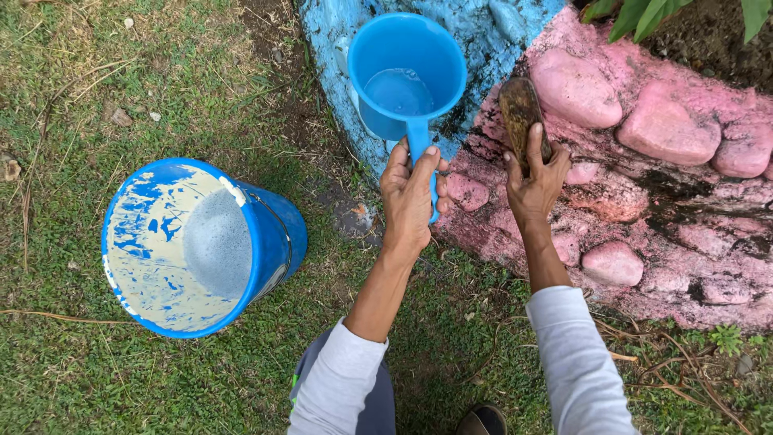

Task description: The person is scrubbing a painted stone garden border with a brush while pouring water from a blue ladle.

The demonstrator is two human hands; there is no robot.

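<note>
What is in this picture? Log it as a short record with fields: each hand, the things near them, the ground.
left hand: grips the handle of a blue dipper, held level, a little water inside
right hand: presses a brown scrub brush against the pink painted stones
blue painted rock: behind the dipper, left of the pink part
bucket: blue, paint-stained inside, stands on the grass to the left, apart from both hands

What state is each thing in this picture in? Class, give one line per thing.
Blue dipper: upright, some water inside, held by the left hand.
Scrubbing brush: pressed on the pink painted stones by the right hand.
Blue bucket: standing on grass, paint-streaked inside.
</note>
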